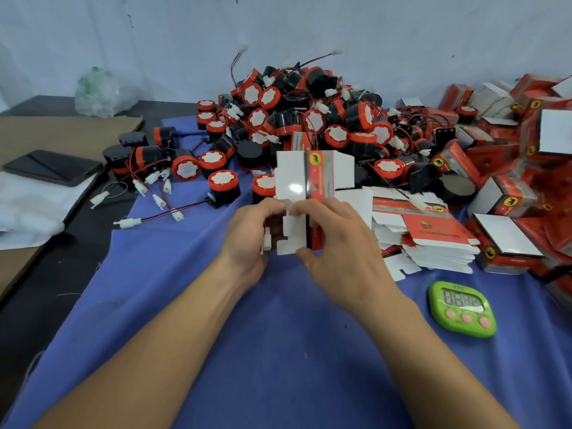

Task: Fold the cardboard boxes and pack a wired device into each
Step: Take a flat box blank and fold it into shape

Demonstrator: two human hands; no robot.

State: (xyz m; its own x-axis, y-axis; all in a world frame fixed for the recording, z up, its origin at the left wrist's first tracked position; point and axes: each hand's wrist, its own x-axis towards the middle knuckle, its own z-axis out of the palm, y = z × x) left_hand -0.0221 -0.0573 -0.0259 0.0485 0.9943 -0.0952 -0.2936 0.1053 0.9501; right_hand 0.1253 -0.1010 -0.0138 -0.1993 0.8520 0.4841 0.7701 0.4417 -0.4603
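Observation:
Both hands hold one flat, unfolded cardboard box (297, 181) upright above the blue cloth, its white inside facing me and a red printed panel on its right. My left hand (250, 233) grips its lower left flaps. My right hand (334, 243) pinches its lower right part, thumb underneath. Behind the box lies a big heap of wired devices (297, 113): black round bodies with red caps, red-black wires and white plugs. A stack of flat boxes (433, 239) lies just right of my right hand.
Folded red boxes (510, 168) are piled along the right. A green timer (462, 309) lies on the blue cloth (247, 351) at the right front. On the left are brown cardboard (62, 131), a dark phone (52, 167), white sheets and a plastic bag (99, 94).

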